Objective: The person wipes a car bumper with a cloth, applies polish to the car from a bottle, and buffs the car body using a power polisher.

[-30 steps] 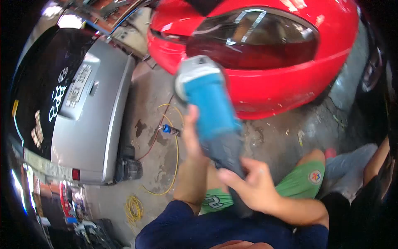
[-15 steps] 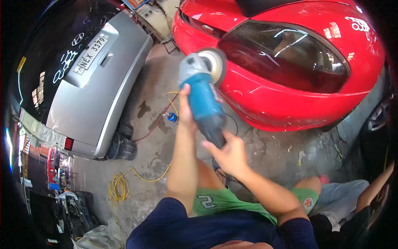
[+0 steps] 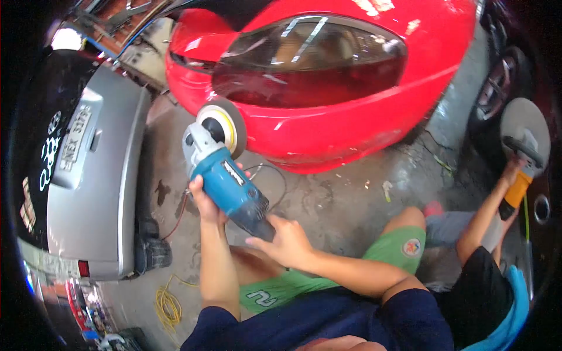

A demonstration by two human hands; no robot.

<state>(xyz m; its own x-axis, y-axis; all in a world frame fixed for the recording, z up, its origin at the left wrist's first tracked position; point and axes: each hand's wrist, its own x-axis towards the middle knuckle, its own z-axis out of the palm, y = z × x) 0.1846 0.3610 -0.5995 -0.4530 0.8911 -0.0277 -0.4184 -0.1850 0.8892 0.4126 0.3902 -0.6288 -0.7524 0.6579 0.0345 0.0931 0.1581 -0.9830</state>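
Blue polisher [image 3: 225, 175] gripped two-handed: body [image 3: 241, 196] cupped by left hand [image 3: 205, 200], dark rear handle [image 3: 257, 224] wrapped by right hand [image 3: 288, 242]. Judged heavy and rigid, best taken at body and handle together. Soft-looking pad [image 3: 237, 120] held near red car [image 3: 333, 126], over floor [image 3: 328, 196]; contact unclear.

A car workshop, by everything around me.
My blue polisher [image 3: 225, 178] carries a round pad [image 3: 229, 130], and to my right another person [image 3: 477, 292] holds an orange-bodied tool [image 3: 518, 188] with a large disc [image 3: 525, 126]. The glossy red car [image 3: 351, 131] stands just ahead of me, a silver vehicle [image 3: 88, 225] with a rear plate [image 3: 76, 138] to my left. Between them I see stained, cracked concrete floor [image 3: 333, 202], a dark bucket [image 3: 154, 255] and a loose yellow coil [image 3: 168, 308]; cluttered metal framing [image 3: 114, 22] lies beyond.
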